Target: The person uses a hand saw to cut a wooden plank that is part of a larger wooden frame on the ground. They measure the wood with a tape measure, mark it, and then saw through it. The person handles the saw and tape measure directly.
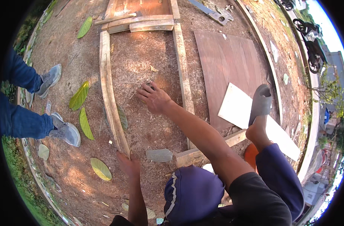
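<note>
My left hand [129,165] is at the near end of a long wooden beam [111,92], its fingers closed around the wood. This beam is the left side of a wooden frame that lies on the ground. Inside the frame, my right hand [154,100] reaches down to the soil with its fingers curled. Something small and dark shows between thumb and fingers, too covered to make out. On the right runs the frame's other long beam [184,71], and a short wooden crosspiece [151,25] joins the two at the far end.
A brown plywood sheet [228,64] and a white board [236,105] lie to the right, my sandalled foot [260,103] over the board. A handsaw [213,14] rests beyond. Another person's shoes [64,130] are at left, near large leaves [79,96]. Another timber [232,139] lies at right.
</note>
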Demonstrator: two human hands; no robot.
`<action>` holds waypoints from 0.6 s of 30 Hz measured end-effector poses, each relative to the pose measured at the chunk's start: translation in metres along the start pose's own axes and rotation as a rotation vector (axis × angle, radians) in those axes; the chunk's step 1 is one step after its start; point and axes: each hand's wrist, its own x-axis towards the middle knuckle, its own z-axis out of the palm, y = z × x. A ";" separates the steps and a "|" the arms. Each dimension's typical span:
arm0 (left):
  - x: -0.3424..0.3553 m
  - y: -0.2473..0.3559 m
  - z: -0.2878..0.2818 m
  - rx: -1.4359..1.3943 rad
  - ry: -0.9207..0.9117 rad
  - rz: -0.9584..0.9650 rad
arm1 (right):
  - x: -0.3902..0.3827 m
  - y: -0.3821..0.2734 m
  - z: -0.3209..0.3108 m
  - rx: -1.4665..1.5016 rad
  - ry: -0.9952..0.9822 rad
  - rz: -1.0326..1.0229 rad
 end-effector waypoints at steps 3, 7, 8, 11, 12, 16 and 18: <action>0.003 -0.036 -0.002 0.030 -0.032 0.017 | -0.033 -0.012 -0.023 0.192 0.172 0.065; -0.004 -0.011 -0.017 0.114 -0.088 -0.079 | -0.151 0.041 -0.057 0.317 -0.068 0.125; 0.000 0.000 -0.018 0.102 -0.084 -0.123 | -0.183 0.053 -0.040 0.239 -0.018 0.132; 0.000 -0.004 -0.013 0.054 -0.061 -0.086 | -0.277 0.088 -0.033 0.275 -0.261 0.352; -0.006 0.001 -0.012 0.085 -0.077 -0.080 | -0.314 0.096 -0.017 0.266 -0.287 0.373; -0.005 -0.004 -0.009 0.094 -0.009 0.035 | -0.384 0.083 0.005 0.265 -0.485 0.272; 0.001 -0.008 -0.002 0.023 0.057 0.091 | -0.391 0.066 0.024 0.258 -0.605 0.240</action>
